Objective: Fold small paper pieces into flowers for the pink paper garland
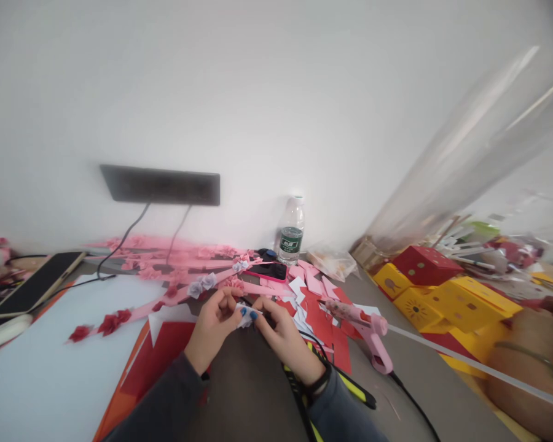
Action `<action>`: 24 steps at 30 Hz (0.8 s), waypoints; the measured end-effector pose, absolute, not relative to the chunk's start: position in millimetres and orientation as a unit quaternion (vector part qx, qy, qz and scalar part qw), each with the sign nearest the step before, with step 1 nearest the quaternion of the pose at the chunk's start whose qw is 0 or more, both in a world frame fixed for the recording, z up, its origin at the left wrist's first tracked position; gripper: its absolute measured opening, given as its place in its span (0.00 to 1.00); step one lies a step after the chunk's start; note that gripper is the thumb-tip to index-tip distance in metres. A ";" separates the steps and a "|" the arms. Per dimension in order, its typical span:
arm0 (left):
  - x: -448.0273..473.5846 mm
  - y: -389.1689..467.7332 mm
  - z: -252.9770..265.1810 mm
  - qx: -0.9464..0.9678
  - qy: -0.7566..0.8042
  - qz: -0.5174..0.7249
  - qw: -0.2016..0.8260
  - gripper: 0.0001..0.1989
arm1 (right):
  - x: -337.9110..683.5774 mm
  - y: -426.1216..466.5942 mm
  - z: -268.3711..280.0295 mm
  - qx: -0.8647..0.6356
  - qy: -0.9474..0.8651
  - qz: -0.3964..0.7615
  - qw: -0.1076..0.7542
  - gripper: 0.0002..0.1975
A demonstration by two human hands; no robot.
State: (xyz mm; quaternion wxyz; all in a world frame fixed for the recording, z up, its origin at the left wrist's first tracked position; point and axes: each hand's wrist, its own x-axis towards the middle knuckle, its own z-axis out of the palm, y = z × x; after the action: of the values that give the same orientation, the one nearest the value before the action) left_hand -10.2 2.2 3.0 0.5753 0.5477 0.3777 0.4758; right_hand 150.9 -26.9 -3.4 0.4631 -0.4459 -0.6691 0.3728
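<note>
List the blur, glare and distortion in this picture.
Head view: the black wall panel is smeared by blur; bright streaks of glare run along the clear plastic; the far-left phone looks stretched near the edge; the bottle is sharper; the white paper between left hand and right hand is too soft for fine detail.

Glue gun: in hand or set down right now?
Set down: the glue gun lies on the table, and the left hand and right hand both hold a small white piece instead.

White bkgd wall (276, 92), dk panel (161, 185) on it, gray tbl (244, 393)
</note>
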 end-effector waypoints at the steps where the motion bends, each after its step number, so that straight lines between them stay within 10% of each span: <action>1: -10.3 2.3 3.2 0.548 0.375 0.473 0.580 0.18 | 150.7 -27.1 -3.1 -0.445 -0.672 0.375 0.457 0.14; 24: -16.6 1.0 -5.0 0.697 0.354 0.510 0.358 0.03 | 152.3 -25.7 -6.7 -0.416 -0.617 0.422 0.518 0.17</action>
State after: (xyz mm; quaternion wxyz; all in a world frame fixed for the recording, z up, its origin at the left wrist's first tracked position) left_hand -16.6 1.0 -5.0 0.3582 0.6973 0.3541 0.5100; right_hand 152.3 -25.7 -6.7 0.5182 -0.4156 -0.6173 0.4215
